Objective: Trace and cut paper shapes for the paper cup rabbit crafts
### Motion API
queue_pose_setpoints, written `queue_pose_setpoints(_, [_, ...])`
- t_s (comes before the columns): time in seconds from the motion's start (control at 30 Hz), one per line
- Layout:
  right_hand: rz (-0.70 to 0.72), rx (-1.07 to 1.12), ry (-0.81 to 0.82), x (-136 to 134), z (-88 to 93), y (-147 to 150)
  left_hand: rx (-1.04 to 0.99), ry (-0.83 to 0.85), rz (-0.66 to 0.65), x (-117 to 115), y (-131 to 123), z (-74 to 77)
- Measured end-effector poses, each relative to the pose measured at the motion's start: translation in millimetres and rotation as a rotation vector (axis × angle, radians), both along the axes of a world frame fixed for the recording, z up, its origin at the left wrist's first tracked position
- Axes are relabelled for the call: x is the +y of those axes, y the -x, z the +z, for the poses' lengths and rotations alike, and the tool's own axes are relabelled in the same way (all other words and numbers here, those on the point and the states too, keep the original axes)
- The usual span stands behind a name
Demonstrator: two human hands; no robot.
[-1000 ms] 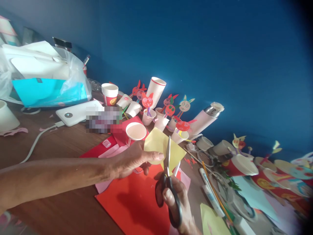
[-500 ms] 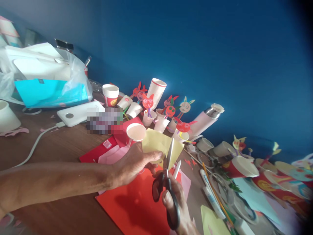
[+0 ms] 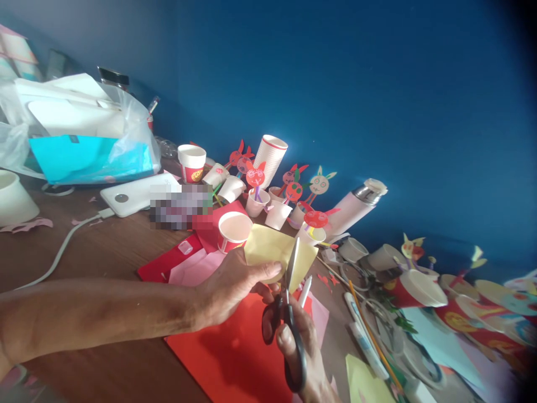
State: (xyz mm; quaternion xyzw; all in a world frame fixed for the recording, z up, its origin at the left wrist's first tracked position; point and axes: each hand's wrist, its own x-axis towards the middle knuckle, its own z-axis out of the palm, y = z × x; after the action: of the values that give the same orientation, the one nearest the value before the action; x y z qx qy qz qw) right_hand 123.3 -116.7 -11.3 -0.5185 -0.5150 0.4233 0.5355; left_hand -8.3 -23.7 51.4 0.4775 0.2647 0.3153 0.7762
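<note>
My left hand (image 3: pixel 232 282) pinches a pale yellow piece of paper (image 3: pixel 268 254) by its lower edge, thumb on top. My right hand (image 3: pixel 304 350) has its fingers through the black handles of a pair of scissors (image 3: pixel 289 313). The scissor blades point up, slightly parted, and cut into the yellow paper. Both hands hover over a red sheet (image 3: pixel 235 352) lying on the wooden table (image 3: pixel 104 252). A white paper cup (image 3: pixel 232 229) with a red band stands just behind the paper.
Paper cups with cut-out animal faces on sticks (image 3: pixel 289 193) line the blue wall. A pink flask (image 3: pixel 352 207) lies beside them. A white power bank (image 3: pixel 134 193) with cable and a plastic bag of papers (image 3: pixel 79 134) sit at the left. Craft clutter fills the right.
The scissor blades have tilted and opened a little while cutting further into the yellow paper. My left hand has turned the paper slightly; the view has shifted a bit.
</note>
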Motion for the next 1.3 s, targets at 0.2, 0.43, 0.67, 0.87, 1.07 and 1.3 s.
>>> queue_pose_setpoints(0.2, [-0.008,0.004,-0.011,0.0,-3.0,-0.8,0.000,0.015,0.014,0.2,-1.8,-5.5])
queue_pose_setpoints(0.43, [0.017,0.008,-0.028,1.3,-1.6,-0.5,-0.030,0.024,0.029,-1.4,-1.6,-1.1])
queue_pose_setpoints(0.67, [0.048,-0.040,-0.021,1.8,2.9,-1.3,-0.045,0.028,-0.017,-2.5,-0.7,0.6])
queue_pose_setpoints(0.87, [0.060,-0.045,0.007,1.2,3.5,-1.6,-0.002,0.026,-0.001,-1.4,-2.1,1.9])
queue_pose_setpoints(1.07, [0.060,-0.083,0.000,1.0,4.6,-1.8,0.026,0.016,-0.001,-2.3,-1.4,2.4])
queue_pose_setpoints(1.3, [0.049,-0.071,-0.008,1.5,3.7,-1.6,0.012,0.038,-0.001,-1.8,-2.6,2.4])
